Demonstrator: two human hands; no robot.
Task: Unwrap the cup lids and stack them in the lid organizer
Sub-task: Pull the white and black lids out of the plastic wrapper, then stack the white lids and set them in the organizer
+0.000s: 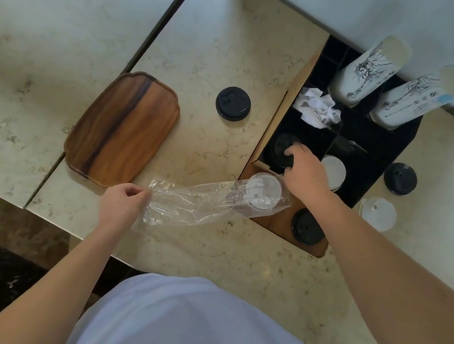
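A wooden lid organizer (280, 115) with black compartments stands at the right of the counter. My right hand (304, 171) reaches into its near-left compartment, fingers on a stack of black lids (280, 147). My left hand (123, 202) pinches the end of a clear plastic wrapper (196, 199), which stretches right to a white lid (264, 192) still inside it at the organizer's front. White lids (334, 169) sit in the neighbouring compartment. A black lid (307, 227) rests in the front slot.
A wooden tray (122, 127) lies at left. Loose lids lie on the counter: black (232, 103), black (400, 178), translucent white (379, 213). Two printed cup stacks (368, 72) and crumpled paper (318, 107) fill the organizer's back. A counter seam (164, 21) runs diagonally.
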